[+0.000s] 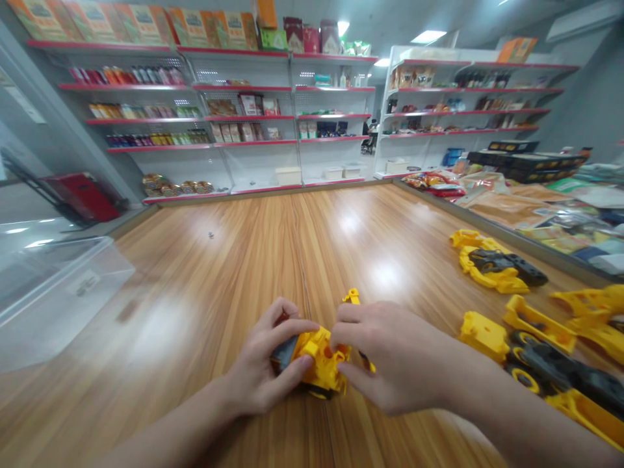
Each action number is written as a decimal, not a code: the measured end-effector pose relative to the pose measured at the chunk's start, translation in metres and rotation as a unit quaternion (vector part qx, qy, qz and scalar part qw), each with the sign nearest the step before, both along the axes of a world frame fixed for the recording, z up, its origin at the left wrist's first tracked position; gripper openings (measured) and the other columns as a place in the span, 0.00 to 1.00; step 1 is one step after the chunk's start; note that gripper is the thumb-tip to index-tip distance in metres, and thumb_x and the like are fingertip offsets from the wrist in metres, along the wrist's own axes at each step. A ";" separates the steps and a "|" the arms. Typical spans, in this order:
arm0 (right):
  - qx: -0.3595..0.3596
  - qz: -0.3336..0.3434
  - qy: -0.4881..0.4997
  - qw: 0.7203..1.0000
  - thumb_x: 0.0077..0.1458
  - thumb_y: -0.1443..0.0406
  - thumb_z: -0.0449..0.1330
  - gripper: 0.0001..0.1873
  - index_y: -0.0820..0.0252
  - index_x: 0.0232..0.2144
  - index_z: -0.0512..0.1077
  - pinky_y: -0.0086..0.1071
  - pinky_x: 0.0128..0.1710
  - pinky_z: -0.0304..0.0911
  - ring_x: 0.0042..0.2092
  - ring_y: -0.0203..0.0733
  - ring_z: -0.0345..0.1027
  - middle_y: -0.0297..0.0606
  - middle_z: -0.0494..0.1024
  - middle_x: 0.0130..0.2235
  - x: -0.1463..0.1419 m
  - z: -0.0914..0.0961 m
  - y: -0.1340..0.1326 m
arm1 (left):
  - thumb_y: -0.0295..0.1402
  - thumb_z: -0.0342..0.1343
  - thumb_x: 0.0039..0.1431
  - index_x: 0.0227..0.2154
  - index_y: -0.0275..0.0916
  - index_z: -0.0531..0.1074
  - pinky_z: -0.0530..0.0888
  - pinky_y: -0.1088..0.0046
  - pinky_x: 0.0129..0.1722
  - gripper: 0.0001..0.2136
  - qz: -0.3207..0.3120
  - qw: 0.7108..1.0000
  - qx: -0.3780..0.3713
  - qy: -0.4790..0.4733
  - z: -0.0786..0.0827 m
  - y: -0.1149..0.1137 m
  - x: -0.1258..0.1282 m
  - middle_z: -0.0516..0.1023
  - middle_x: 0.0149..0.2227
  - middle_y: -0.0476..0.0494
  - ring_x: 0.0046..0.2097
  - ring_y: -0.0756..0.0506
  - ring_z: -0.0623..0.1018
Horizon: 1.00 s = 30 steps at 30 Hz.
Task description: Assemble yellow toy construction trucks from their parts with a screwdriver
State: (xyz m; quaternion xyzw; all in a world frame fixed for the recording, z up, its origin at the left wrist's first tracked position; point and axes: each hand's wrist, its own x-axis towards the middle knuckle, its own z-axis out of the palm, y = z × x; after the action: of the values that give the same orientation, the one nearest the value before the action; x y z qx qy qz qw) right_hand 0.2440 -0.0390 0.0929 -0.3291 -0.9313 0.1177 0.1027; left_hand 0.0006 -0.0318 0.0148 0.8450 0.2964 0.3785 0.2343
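Observation:
Low in the middle of the head view, a yellow toy construction vehicle [319, 361] with a dark grey end and black wheels rests on the wooden table [253, 260]. My left hand [270, 361] wraps round its left end, thumb and fingers on the yellow body. From the right, my right hand [380, 351] pinches at the vehicle's right side, near a yellow arm piece [352, 296] that sticks up behind the knuckles. Whatever lies between the right fingertips is mostly hidden.
More yellow and black toy vehicle parts [492, 263] lie along the right, among them a black wheeled chassis [560, 364]. A clear plastic bin [58, 299] stands at left. A tiny metal piece [210, 235] lies farther back. Stocked shelves [244, 117] stand beyond the table.

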 end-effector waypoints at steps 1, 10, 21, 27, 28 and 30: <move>0.003 0.005 -0.010 1.000 0.56 0.65 0.55 0.05 0.59 0.32 0.71 0.33 0.29 0.52 0.32 0.38 0.64 0.37 0.72 0.34 0.001 0.002 0.000 | 0.29 0.56 0.57 0.50 0.38 0.71 0.71 0.62 0.42 0.17 -0.006 1.000 0.007 0.000 0.000 0.000 0.000 0.61 0.39 0.42 0.44 0.42 0.67; -0.047 0.017 0.026 0.998 0.53 0.69 0.57 0.04 0.59 0.33 0.71 0.31 0.30 0.57 0.33 0.38 0.65 0.38 0.71 0.36 0.008 -0.001 -0.001 | 0.30 0.59 0.57 0.48 0.41 0.75 0.73 0.62 0.42 0.14 -0.059 0.996 0.060 0.023 0.005 0.000 0.004 0.62 0.44 0.39 0.47 0.40 0.67; -0.114 0.044 0.118 0.985 0.48 0.70 0.60 0.08 0.60 0.34 0.73 0.30 0.36 0.64 0.35 0.37 0.67 0.38 0.71 0.38 0.011 -0.017 0.002 | 0.25 0.60 0.54 0.49 0.40 0.74 0.74 0.62 0.43 0.19 -0.080 0.996 0.046 0.012 0.007 -0.004 0.003 0.64 0.47 0.37 0.48 0.40 0.69; -0.133 0.037 0.174 0.975 0.50 0.68 0.62 0.11 0.60 0.39 0.75 0.30 0.39 0.64 0.36 0.36 0.68 0.37 0.73 0.38 0.009 -0.019 0.007 | 0.24 0.60 0.53 0.50 0.40 0.73 0.75 0.61 0.44 0.20 -0.076 0.996 0.038 0.015 0.007 -0.005 0.003 0.65 0.48 0.36 0.49 0.40 0.70; -0.125 0.018 0.191 0.973 0.52 0.67 0.62 0.09 0.60 0.38 0.75 0.30 0.38 0.63 0.35 0.36 0.68 0.36 0.73 0.36 0.008 -0.021 0.010 | 0.24 0.60 0.54 0.50 0.40 0.73 0.75 0.61 0.44 0.20 -0.070 0.997 0.039 0.018 0.006 -0.005 0.003 0.65 0.48 0.36 0.49 0.40 0.71; -0.091 -0.052 0.215 0.971 0.56 0.66 0.60 0.05 0.61 0.35 0.74 0.30 0.37 0.62 0.35 0.36 0.68 0.35 0.75 0.33 0.008 -0.027 0.018 | 0.24 0.60 0.54 0.51 0.41 0.72 0.76 0.62 0.43 0.20 -0.055 0.997 0.042 0.023 0.005 -0.004 0.003 0.66 0.48 0.36 0.48 0.40 0.72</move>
State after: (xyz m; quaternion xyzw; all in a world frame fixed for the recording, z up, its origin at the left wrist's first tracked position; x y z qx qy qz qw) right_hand 0.2523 -0.0212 0.0656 -0.3517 -0.8545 0.2645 0.2761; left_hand 0.0040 -0.0361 0.0197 0.8774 0.2389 0.3581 0.2120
